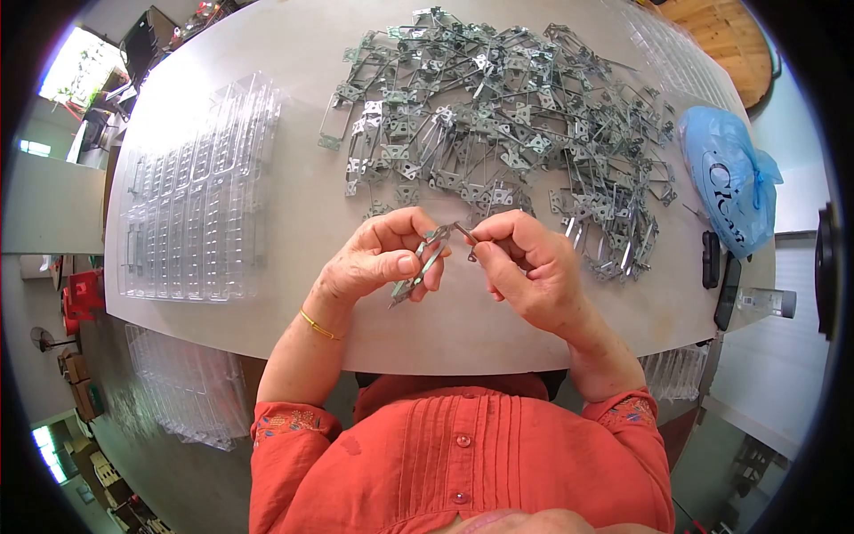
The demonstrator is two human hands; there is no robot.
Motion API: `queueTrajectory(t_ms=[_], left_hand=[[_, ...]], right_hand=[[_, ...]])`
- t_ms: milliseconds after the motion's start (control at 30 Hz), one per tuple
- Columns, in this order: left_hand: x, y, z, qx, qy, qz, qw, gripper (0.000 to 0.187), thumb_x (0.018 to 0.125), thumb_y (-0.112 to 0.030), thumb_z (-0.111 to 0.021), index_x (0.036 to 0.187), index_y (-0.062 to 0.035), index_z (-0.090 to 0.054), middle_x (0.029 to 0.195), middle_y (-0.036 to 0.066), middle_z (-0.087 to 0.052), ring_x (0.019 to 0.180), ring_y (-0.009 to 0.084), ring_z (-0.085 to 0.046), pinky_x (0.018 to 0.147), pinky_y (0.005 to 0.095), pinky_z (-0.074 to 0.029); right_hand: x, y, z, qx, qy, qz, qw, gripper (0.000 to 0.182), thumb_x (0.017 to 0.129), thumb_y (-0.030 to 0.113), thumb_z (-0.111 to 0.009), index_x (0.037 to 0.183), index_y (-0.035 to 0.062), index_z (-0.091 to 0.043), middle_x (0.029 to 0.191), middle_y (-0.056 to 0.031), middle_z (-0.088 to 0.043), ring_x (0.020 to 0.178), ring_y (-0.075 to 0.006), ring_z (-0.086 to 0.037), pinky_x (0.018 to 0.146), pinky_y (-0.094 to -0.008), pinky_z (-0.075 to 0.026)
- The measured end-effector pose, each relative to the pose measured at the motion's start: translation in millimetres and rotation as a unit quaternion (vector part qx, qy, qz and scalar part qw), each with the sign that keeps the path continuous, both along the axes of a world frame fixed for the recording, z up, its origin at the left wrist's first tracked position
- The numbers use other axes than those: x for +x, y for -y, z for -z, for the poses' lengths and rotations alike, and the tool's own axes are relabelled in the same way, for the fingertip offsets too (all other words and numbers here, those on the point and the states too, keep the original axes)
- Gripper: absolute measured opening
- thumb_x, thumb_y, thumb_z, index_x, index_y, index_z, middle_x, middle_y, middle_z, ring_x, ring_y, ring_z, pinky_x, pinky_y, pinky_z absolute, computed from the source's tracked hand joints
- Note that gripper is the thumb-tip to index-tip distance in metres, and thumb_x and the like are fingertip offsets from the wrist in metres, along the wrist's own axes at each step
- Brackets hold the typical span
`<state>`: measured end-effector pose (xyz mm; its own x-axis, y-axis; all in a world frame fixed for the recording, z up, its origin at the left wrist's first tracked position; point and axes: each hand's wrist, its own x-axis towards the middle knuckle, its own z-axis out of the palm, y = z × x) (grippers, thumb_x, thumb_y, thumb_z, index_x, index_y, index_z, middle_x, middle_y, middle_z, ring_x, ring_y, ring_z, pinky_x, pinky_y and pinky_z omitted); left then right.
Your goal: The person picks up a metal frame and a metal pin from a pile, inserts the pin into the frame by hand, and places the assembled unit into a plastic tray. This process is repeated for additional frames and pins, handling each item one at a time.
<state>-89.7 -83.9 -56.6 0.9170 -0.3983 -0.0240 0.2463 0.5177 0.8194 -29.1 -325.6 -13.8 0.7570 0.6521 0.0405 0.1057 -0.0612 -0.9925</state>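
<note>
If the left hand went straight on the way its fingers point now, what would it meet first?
Most likely the right hand: the left hand, holding a metal clip, points right at it across a small gap. Depth is unclear.

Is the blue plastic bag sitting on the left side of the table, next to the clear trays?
No, the blue plastic bag lies at the table's right edge, while the clear trays are on the left.

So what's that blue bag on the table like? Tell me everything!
The blue bag is thin, crinkly plastic with dark lettering on its side. It lies bulging on the right edge of the table, its top bunched or knotted toward the edge. What's inside can't be seen. It sits just right of the metal clips, with two dark devices below it. No hand touches it.
</note>
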Motion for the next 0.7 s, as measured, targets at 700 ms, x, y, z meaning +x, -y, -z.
queueTrajectory(t_ms=[700], left_hand=[[-2,-3,-10,0.132,-0.019,0.048,0.99,0.054,0.081,-0.036,-0.083,0.112,0.004,-0.065,0.08,0.011,-0.069,0.07,0.0146,-0.065,0.058,0.0261,-0.049]], right_hand=[[17,4,-17,0.063,-0.381,-0.14,0.912,0.028,0.106,0.023,-0.056,0.118,-0.0033,-0.057,0.071,-0.0063,-0.066,0.053,-0.0147,-0.065,0.047,-0.0258,-0.052]])
